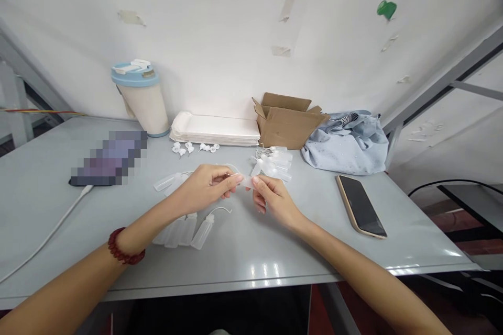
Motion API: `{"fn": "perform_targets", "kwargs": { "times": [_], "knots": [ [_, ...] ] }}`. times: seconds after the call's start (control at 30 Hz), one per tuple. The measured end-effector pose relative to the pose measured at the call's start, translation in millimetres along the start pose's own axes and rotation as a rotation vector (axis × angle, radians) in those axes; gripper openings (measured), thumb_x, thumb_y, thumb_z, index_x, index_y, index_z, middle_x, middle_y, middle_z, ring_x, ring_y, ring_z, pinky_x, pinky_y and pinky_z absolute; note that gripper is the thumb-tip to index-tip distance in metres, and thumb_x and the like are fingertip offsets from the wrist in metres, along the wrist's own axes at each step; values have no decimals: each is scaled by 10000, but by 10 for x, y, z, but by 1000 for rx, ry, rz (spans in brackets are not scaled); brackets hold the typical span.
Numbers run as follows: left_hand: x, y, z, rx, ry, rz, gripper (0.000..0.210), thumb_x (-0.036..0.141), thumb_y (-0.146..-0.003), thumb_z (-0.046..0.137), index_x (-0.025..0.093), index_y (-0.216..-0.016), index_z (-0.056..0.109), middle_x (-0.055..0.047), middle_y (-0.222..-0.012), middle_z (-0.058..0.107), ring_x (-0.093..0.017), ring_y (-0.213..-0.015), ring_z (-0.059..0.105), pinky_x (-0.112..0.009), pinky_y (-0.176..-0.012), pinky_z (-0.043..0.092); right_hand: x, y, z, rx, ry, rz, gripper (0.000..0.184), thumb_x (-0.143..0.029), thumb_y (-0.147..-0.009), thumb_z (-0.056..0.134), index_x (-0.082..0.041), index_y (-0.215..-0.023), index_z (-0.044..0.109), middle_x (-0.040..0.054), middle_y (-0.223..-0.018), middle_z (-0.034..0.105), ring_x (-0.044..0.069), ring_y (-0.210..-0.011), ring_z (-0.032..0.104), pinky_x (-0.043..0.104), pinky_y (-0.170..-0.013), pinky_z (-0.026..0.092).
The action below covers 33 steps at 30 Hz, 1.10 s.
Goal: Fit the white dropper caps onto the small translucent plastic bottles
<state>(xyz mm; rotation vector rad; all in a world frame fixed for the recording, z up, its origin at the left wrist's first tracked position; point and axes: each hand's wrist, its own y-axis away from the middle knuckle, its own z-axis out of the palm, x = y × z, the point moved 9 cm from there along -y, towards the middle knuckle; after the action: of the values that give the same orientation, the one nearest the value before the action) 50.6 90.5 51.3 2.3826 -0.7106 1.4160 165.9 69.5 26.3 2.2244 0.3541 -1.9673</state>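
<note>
My left hand (208,186) and my right hand (275,198) meet above the middle of the table. Between their fingertips is a small translucent plastic bottle (247,182), mostly covered. My left thumb and fingers pinch one end, where a thin white tube sticks out; my right fingers pinch the other. Below my left forearm lie several similar bottles (203,232), one with a bent thin tube on its top. Another bottle (167,182) shows behind the left wrist. Beyond my right hand is a pile of such bottles (278,163) with white tops.
Small white caps (189,148) lie before a stack of white envelopes (220,130). An open cardboard box (288,126) and bluish cloth (346,144) stand along the wall. A tumbler (143,102) and a charging phone (110,159) are left, another phone (360,205) right.
</note>
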Motion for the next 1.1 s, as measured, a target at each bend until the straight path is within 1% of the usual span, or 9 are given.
{"fn": "perform_targets", "kwargs": {
  "times": [0.13, 0.23, 0.3, 0.37, 0.43, 0.73, 0.97, 1.03, 1.1],
  "knots": [
    [-32, -3, 0, -2, 32, -31, 390, 462, -873, 478, 166, -638, 577, 7, -608, 580, -118, -560, 544, -218, -556, 443, -88, 18, -13, 14, 210, -119, 419, -467, -937, 394, -191, -627, 453, -44, -499, 407, 97, -476, 388, 253, -514, 340],
    [-85, -4, 4, -2, 39, -77, 375, 458, -859, 498, 170, -629, 563, 21, -543, 538, -118, -522, 519, -222, -521, 420, -139, 41, -16, 40, 396, -244, 296, -420, -929, 439, -180, -817, 572, -13, -606, 480, 125, -553, 427, 263, -552, 351],
    [-117, -3, 25, -14, 48, -107, 379, 460, -851, 506, 170, -610, 550, 24, -530, 525, -117, -506, 505, -225, -512, 409, -194, 71, 13, 50, 525, -367, 235, -378, -921, 466, -187, -971, 593, 16, -695, 508, 150, -612, 446, 281, -591, 369],
    [-125, -2, 53, -28, 59, -116, 392, 466, -846, 507, 170, -590, 531, 26, -529, 511, -113, -500, 490, -227, -510, 399, -239, 104, 46, 50, 605, -469, 229, -336, -931, 442, -197, -1037, 590, 39, -734, 508, 176, -659, 453, 303, -631, 377],
    [-106, -3, 70, -29, 53, -101, 402, 480, -850, 493, 170, -596, 525, 31, -533, 487, -109, -497, 469, -226, -500, 379, -260, 115, 45, 56, 617, -504, 234, -311, -944, 405, -206, -1043, 589, 44, -730, 494, 191, -673, 451, 312, -640, 372],
    [-10, 3, 55, 32, -97, -5, 419, 471, -880, 436, 169, -600, 510, 33, -545, 440, -94, -478, 376, -234, -479, 299, -236, 55, 2, 32, 494, -333, 270, -345, -951, 402, -186, -880, 609, 6, -647, 477, 140, -586, 418, 277, -589, 345],
    [-11, 19, 58, 38, -154, 41, 412, 464, -885, 434, 164, -638, 572, 11, -578, 521, -113, -519, 440, -231, -498, 327, 51, -16, 50, -106, 67, 34, 380, -511, -885, 456, -162, -836, 598, -43, -608, 332, 75, -415, 348, 223, -377, 329],
    [-14, 14, 59, 43, -161, 44, 412, 469, -882, 438, 163, -651, 591, 9, -587, 540, -110, -512, 438, -229, -495, 332, 64, -23, 65, -135, 24, 43, 393, -517, -881, 463, -155, -838, 609, -47, -605, 320, 70, -415, 338, 220, -371, 341],
    [-18, -4, 34, 57, -163, 42, 403, 480, -870, 452, 165, -673, 608, 9, -610, 566, -112, -523, 453, -225, -504, 347, 14, -33, 14, -94, 113, -30, 376, -487, -898, 458, -153, -865, 628, -45, -589, 357, 76, -439, 366, 219, -411, 360]
  ]
}}
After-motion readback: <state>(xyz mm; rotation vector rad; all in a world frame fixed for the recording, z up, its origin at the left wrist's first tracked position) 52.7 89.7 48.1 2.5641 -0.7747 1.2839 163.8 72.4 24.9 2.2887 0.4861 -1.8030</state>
